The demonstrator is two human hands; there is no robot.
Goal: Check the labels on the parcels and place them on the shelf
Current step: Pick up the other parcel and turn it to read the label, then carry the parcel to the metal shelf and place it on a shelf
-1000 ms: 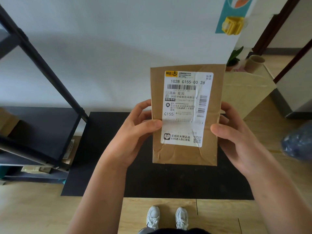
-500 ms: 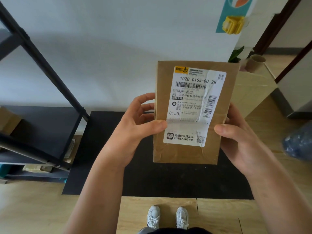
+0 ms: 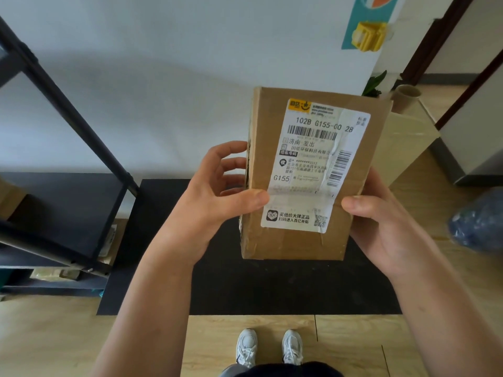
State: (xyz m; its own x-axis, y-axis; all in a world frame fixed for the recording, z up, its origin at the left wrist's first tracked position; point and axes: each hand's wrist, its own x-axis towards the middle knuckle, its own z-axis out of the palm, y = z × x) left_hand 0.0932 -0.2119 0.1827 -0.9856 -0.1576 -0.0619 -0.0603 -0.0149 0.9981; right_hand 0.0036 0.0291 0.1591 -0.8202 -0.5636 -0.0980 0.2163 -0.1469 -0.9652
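I hold a brown cardboard parcel upright in front of me, above the floor. Its white shipping label faces me, with barcodes and the code G155. My left hand grips the parcel's left edge, thumb across the front by the label. My right hand grips the right edge, thumb on the front. The black metal shelf stands to the left, its dark boards below the level of my hands.
A black mat lies on the wooden floor under the parcel. Another brown parcel sits on the shelf at far left. A tall cardboard box with a paper tube stands at the right wall. A blue bag lies at far right.
The parcel has shifted a little to the right and turned, so its left side face now shows. Both hands keep their grip.
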